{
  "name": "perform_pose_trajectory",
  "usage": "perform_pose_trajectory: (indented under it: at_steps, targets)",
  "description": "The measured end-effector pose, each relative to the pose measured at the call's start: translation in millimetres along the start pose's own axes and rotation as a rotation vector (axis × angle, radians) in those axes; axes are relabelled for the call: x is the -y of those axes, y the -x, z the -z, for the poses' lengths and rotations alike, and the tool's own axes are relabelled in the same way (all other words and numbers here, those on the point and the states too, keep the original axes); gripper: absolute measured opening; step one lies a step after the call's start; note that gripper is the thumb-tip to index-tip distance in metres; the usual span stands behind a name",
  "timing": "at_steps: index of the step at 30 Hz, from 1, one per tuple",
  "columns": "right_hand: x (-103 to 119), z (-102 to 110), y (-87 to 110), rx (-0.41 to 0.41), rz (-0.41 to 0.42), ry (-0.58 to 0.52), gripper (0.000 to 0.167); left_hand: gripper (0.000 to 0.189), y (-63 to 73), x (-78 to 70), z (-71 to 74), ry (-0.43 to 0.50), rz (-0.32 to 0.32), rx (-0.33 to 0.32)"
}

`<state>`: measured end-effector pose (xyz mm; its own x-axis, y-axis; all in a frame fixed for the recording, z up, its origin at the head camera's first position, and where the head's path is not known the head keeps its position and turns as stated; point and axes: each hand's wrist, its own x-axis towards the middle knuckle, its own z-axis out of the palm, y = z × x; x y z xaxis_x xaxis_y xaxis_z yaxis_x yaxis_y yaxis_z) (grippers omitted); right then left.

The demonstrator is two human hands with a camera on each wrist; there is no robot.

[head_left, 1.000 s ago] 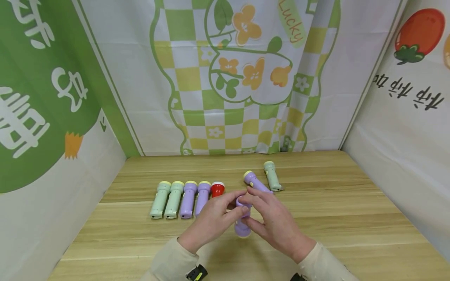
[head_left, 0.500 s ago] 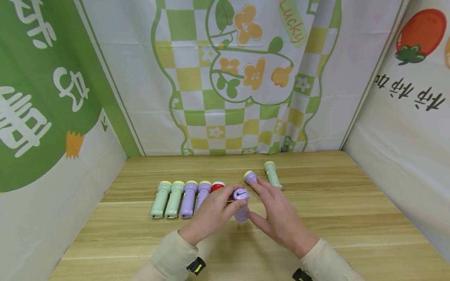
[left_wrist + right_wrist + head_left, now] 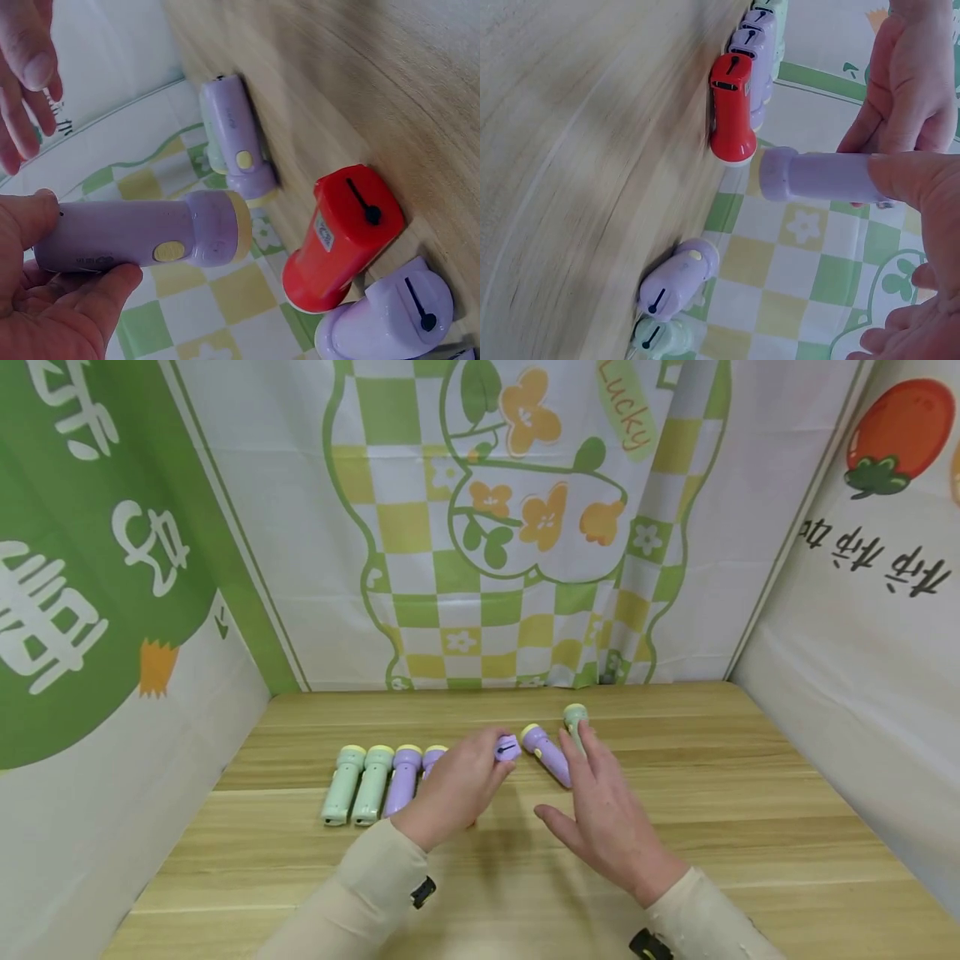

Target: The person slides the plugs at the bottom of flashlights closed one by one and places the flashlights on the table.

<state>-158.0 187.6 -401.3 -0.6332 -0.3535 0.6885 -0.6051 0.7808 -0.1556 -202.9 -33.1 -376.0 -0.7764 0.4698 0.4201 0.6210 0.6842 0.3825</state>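
My left hand holds a purple flashlight by its tail end, fingers and thumb round it, clear of the table. In the head view only the tail cap with its black strap shows. My right hand is apart from it, fingers extended and thumb spread, holding nothing. Beyond that hand lie a second purple flashlight and a pale green flashlight, partly covered by the fingers in the head view. A red flashlight is hidden behind my left hand in the head view but shows in both wrist views.
Left of my left hand, a row of flashlights lies side by side on the wooden table: two green flashlights and two purple flashlights. Printed curtains stand behind the table's far edge and along both sides.
Both hands were at the held flashlight; the right has let go and moved right. My left hand has moved forward and slightly left with the flashlight, now covering the red one in the head view.
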Motion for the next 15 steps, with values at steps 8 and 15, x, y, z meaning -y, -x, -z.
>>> perform_pose_trajectory:
  at_steps: [8, 15]
  targets:
    - [-2, 1, 1.2, 0.028, 0.013, 0.049, 0.107, 0.033, -2.1, 3.9, -20.8, -0.145, -0.090, 0.018]
    - [-2, 2, 3.1, 0.097, -0.022, 0.059, 0.108, 0.025, -1.0, 8.6, -38.6, -0.229, -0.205, 0.033]
